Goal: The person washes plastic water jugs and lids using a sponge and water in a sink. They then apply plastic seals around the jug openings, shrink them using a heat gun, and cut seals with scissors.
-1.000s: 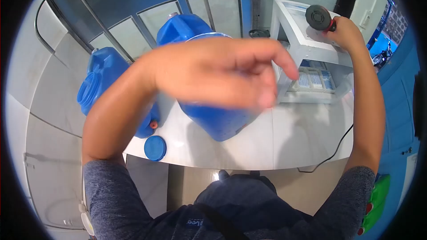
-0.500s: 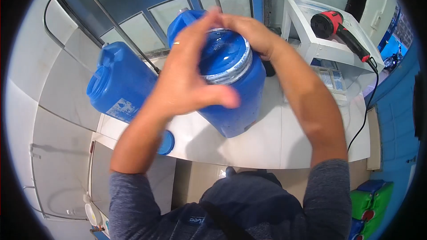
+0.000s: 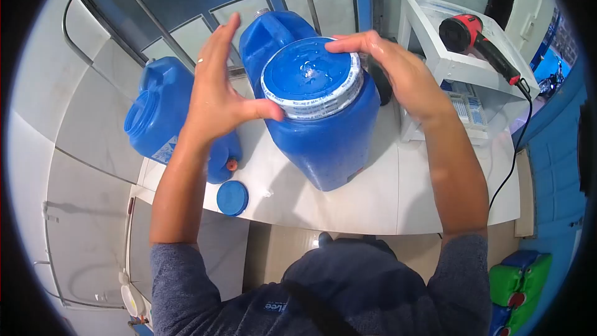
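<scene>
A large blue water container stands upright in front of me, its round blue lid wet on top. Around the lid's rim runs a white printed seal band. My left hand is open on the left side, fingers spread upward and thumb pointing at the band; whether the thumb touches it I cannot tell. On the right, my right hand is open too, fingers stretched over the lid's far right edge. Neither hand grips anything.
Another blue container stands behind. An uncapped blue jug with a red-tipped spout is at left, near a loose blue cap. A red and black heat gun lies on a white rack, its cord hanging right.
My hands have moved apart from above the lid, the left one leftward and the right one rightward. The lid and its band now show fully.
</scene>
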Motion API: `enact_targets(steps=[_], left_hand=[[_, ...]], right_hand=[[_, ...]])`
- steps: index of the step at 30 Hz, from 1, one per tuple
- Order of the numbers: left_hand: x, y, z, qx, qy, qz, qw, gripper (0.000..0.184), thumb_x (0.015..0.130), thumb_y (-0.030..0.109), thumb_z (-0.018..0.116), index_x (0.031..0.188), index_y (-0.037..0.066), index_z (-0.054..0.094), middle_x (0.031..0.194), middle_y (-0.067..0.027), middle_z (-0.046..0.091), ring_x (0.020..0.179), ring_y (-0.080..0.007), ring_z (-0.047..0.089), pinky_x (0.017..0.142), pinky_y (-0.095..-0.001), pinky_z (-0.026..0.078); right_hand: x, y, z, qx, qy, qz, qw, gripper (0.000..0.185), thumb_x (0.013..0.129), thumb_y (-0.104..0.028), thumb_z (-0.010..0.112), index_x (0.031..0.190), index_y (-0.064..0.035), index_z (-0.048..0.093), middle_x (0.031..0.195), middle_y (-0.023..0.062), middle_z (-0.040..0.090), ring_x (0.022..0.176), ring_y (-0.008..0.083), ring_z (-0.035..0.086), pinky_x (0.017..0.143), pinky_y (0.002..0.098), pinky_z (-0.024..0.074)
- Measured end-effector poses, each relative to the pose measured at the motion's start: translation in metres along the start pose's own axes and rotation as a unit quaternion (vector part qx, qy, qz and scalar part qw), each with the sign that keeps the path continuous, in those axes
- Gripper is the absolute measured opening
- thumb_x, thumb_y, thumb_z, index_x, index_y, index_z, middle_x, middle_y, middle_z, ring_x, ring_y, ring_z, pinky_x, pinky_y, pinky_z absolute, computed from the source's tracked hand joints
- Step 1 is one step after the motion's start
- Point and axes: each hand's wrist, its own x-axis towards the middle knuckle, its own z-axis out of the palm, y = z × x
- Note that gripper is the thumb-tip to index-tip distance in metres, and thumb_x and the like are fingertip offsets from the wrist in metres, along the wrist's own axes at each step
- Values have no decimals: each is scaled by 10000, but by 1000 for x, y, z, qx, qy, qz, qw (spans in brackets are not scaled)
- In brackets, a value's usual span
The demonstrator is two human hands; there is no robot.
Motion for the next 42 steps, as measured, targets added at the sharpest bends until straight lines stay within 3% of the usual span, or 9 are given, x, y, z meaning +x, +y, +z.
enact_targets(steps=[3, 8, 13, 15, 18, 22, 33, 37, 42], left_hand=[[3, 48, 17, -244, -16, -29, 969, 1457, 407, 768, 855, 1548, 37, 322, 1532, -213, 409, 1450, -351, 359, 1182, -455, 270], [19, 47, 34, -131, -66, 9, 989, 1371, 499, 738, 867, 1535, 14, 337, 1541, -185, 410, 1458, -315, 355, 1191, -440, 256], [36, 14, 22, -387, -72, -99, 914, 804, 847, 345, 749, 1504, 39, 401, 1503, -160, 463, 1449, -293, 371, 1188, -427, 278], [57, -35, 25, 20, -48, 135, 990, 649, 845, 180, 699, 1445, 66, 481, 1478, -145, 496, 1437, -276, 395, 1175, -401, 298], [91, -49, 55, 197, -31, 288, 937, 423, 762, 111, 696, 1181, 78, 655, 1224, -131, 644, 1203, -323, 568, 1061, -392, 408], [82, -31, 70, 48, -122, 52, 990, 137, 751, 145, 710, 822, 44, 651, 877, -108, 645, 926, -298, 623, 854, -368, 486], [-8, 91, 6, 162, -112, 170, 966, 128, 735, 173, 726, 756, 72, 650, 706, -95, 628, 740, -308, 639, 722, -394, 499], [-66, 196, -30, 249, -147, 110, 951, 271, 802, 221, 773, 646, 95, 591, 650, -65, 577, 678, -282, 607, 667, -389, 465], [-142, 286, -91, 183, -351, 86, 914, 161, 696, 216, 772, 770, 129, 658, 668, -49, 626, 606, -257, 635, 569, -414, 501]], right_hand=[[48, 19, 2, -24, 30, 74, 997, 407, 1033, -259, 449, 1273, 12, 634, 1309, 126, 632, 1281, 222, 541, 1100, 332, 407], [37, 28, 15, 113, 11, 96, 989, 417, 1025, -318, 474, 1284, -34, 638, 1249, 101, 637, 1158, 182, 583, 1015, 293, 435], [-27, 70, 42, 105, 145, -37, 983, 590, 1080, -473, 352, 1375, -4, 554, 1322, 134, 603, 1249, 215, 537, 1115, 319, 349], [-73, 131, 64, 178, 239, 125, 946, 635, 1075, -509, 341, 1458, -16, 459, 1425, 154, 525, 1329, 226, 474, 1150, 321, 301], [-142, 183, 105, 276, 282, 204, 896, 733, 1041, -555, 420, 1530, -19, 316, 1522, 172, 403, 1403, 255, 381, 1176, 345, 255], [-174, 157, 120, 394, 329, 249, 821, 880, 976, -528, 588, 1556, -3, 185, 1521, 196, 348, 1429, 274, 311, 1184, 387, 238], [-305, 101, 117, 326, 268, 200, 884, 588, 1054, -381, 500, 1508, -61, 305, 1427, 129, 435, 1301, 211, 426, 1112, 360, 335], [-357, 101, 131, 248, 301, 185, 902, 555, 1062, -411, 468, 1484, -62, 378, 1447, 133, 457, 1315, 231, 458, 1093, 396, 388], [-359, 21, 142, 493, 311, 259, 770, 559, 1073, -477, 333, 1428, -48, 373, 1368, 182, 521, 1227, 249, 552, 1060, 428, 459]])
